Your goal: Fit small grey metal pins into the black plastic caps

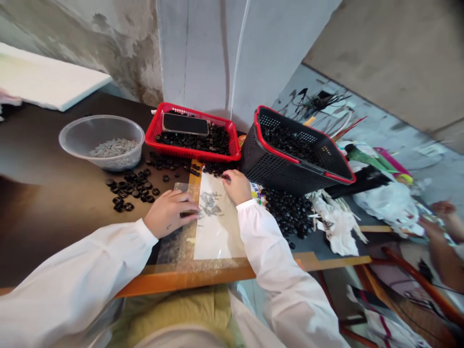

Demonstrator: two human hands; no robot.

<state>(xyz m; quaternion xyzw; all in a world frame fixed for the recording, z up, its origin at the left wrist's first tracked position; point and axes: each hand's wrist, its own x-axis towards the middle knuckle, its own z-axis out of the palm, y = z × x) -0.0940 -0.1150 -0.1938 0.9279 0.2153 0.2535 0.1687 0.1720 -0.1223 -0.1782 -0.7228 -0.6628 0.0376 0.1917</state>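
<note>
My left hand [168,212] is over the left edge of a white sheet [217,237], its fingers curled round a small dark piece [189,212]. Beside those fingertips, a loose cluster of thin grey pins [210,204] lies on the sheet; they may be screws or nails. My right hand [237,186] is at the sheet's far right corner, fingertips pinched at a small black part [226,178]; the fingers partly hide it. Round black parts [132,188] are scattered on the table left of the sheet.
A clear plastic bowl [76,147] holds more grey pins. A red basket [192,153] contains black parts and a phone [185,124]. Right of it stands a tall black basket [279,169], with a heap of black parts [290,212] in front. Another person's arm [440,237] shows far right.
</note>
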